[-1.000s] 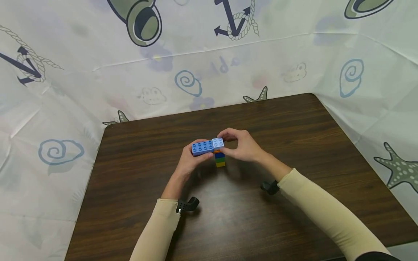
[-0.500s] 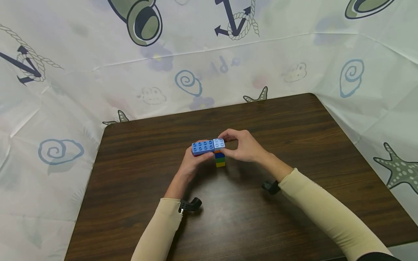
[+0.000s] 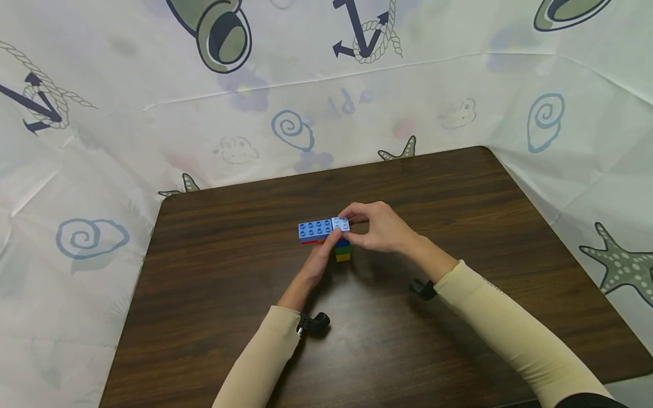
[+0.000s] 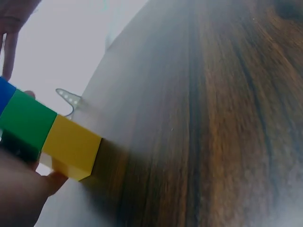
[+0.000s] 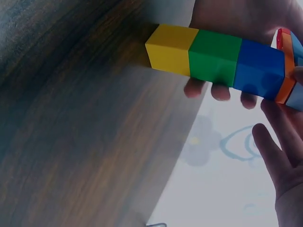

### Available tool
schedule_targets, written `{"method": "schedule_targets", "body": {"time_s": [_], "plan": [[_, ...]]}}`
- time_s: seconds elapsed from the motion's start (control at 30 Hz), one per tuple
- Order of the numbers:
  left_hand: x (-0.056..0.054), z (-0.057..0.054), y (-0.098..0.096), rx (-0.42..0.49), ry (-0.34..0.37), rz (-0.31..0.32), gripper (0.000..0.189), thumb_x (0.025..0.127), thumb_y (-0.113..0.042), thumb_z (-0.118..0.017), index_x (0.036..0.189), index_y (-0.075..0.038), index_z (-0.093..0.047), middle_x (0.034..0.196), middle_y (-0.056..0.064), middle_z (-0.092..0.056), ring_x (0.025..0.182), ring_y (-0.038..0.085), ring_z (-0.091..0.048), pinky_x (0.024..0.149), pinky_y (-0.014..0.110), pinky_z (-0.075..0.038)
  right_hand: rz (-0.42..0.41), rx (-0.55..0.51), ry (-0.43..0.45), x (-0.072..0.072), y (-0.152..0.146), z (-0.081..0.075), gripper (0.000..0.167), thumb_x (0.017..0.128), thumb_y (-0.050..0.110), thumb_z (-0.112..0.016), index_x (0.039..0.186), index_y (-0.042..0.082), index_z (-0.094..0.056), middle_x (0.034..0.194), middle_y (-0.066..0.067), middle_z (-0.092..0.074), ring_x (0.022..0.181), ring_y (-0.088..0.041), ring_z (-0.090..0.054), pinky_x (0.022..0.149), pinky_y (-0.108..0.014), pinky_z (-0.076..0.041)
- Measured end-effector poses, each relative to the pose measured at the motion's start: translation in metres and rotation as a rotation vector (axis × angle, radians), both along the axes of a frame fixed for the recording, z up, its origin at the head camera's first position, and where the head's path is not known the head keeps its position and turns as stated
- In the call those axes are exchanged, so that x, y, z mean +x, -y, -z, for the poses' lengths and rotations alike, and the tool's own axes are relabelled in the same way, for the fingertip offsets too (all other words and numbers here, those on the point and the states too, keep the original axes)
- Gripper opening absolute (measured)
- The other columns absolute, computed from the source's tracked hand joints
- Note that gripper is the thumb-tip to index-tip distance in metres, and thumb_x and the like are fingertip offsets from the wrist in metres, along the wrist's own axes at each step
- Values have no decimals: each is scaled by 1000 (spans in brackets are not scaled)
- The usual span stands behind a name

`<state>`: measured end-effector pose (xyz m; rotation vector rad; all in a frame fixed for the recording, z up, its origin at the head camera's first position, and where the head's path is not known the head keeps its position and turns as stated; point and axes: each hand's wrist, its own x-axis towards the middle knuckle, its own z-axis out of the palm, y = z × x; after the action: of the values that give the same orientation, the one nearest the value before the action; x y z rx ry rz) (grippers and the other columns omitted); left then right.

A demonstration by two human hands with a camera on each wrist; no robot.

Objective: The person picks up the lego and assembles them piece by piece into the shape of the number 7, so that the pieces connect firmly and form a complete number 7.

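Observation:
A small tower of toy building bricks stands on the dark wooden table. From the bottom it has a yellow brick [image 5: 170, 49], a green brick [image 5: 215, 56], a dark blue brick [image 5: 260, 66] and a thin orange piece [image 5: 286, 66]. At the top sit a light blue brick [image 3: 340, 224] and a longer blue brick [image 3: 314, 229] reaching left, with a red piece [image 3: 309, 242] under it. My left hand [image 3: 317, 259] holds the tower, thumb near the top, fingers behind. My right hand [image 3: 381, 229] pinches the light blue brick from the right.
The wooden table [image 3: 433, 328] spreads around the tower. A white curtain [image 3: 204, 130] with sea prints hangs behind and beside it. A black strap device sits on each wrist.
My left hand has moved right, from the long blue brick's end to the tower, its thumb now by the light blue brick. The red piece shows more. My right hand stays almost still.

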<state>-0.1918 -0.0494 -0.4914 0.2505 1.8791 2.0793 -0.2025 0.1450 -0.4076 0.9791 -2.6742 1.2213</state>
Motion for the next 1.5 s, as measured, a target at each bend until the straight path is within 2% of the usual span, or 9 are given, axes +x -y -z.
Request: {"method": "schedule_targets", "body": {"time_s": [0.17,0.3,0.57,0.83,0.97,1.17,1.27,1.4,1.5], "plan": [[-1,-4,-7,-61,29,-6,68,98,-54,-42,143,-3,-43,141,15,-46,128,27,-40,115,47,-17,-5,36,15,-1,1,-1,31,85,16,-77,114,13,-67,110,-2,-71,98,-21,-70,91,-40,-52],[-2,-5,-9,-73,43,-16,61,100,-45,-37,141,-2,-45,136,15,-48,123,28,-42,114,48,-19,-6,53,23,-1,1,-3,32,84,16,-77,115,12,-67,110,-2,-71,98,-23,-70,91,-40,-52],[-1,-7,-9,-100,39,-19,65,95,-53,-41,138,-4,-48,133,14,-48,124,33,-43,111,49,-22,-12,60,17,-2,0,0,32,85,17,-77,114,13,-67,109,-2,-71,97,-23,-70,89,-43,-53],[-2,-9,-10,-91,22,-28,64,95,-53,-42,133,-2,-52,126,15,-52,119,37,-45,108,49,-26,-30,42,29,-4,0,-2,31,84,16,-78,113,12,-67,107,-4,-71,95,-22,-71,83,-43,-55],[-3,-10,-9,-97,26,-24,64,95,-52,-42,133,-2,-52,127,16,-51,120,37,-44,109,49,-26,-34,40,33,-4,0,-3,31,85,17,-78,113,12,-67,107,-3,-71,94,-18,-70,81,-39,-56],[-2,-12,-8,-115,38,-16,63,95,-52,-42,134,-3,-52,132,14,-49,122,31,-43,110,46,-22,-46,16,47,-4,-2,-3,32,84,16,-79,113,11,-66,107,-4,-71,94,-21,-71,79,-37,-57],[-3,-11,-7,-105,37,-9,62,95,-51,-41,133,-2,-52,132,14,-49,122,30,-43,111,46,-21,-50,11,49,-4,-2,-2,31,84,16,-79,113,12,-66,107,-3,-71,95,-19,-70,78,-37,-57],[-3,-11,-6,-96,53,11,64,95,-52,-42,137,-3,-49,136,15,-46,125,32,-40,112,48,-20,-58,-7,64,-4,-2,-2,31,84,13,-78,113,11,-66,107,-4,-70,95,-18,-70,79,-39,-57],[-2,-11,-2,-101,70,20,72,95,-60,-45,141,-5,-45,140,15,-44,128,32,-39,113,51,-18,-57,-13,85,-4,-2,-2,31,84,11,-78,113,11,-65,107,-4,-69,96,-18,-70,79,-42,-57]]}}
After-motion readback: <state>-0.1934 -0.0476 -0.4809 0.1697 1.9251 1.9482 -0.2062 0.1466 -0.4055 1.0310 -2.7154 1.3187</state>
